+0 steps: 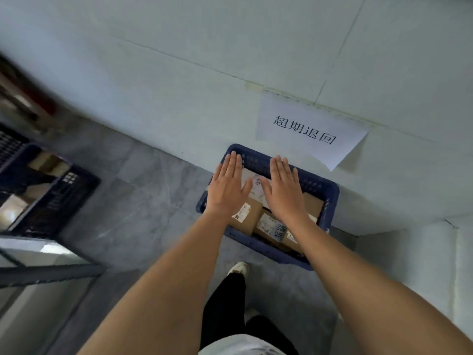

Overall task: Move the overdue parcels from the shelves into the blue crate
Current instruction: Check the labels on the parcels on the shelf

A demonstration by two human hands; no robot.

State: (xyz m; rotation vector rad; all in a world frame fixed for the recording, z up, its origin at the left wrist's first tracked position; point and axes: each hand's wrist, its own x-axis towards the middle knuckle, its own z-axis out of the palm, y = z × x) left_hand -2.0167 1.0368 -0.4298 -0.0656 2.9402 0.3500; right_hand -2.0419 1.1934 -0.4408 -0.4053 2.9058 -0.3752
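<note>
Parcels, brown cardboard boxes with white labels, lie in the blue slatted plastic crate on the grey floor against the wall. Left hand and right hand hover above, fingers spread flat, holding nothing. Best to withdraw straight upward, leaving the stack unbumped.

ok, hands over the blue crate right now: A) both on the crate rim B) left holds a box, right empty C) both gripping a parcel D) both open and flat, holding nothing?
D: the left hand and right hand hover spread flat above the parcels in the blue crate, holding nothing.
</note>
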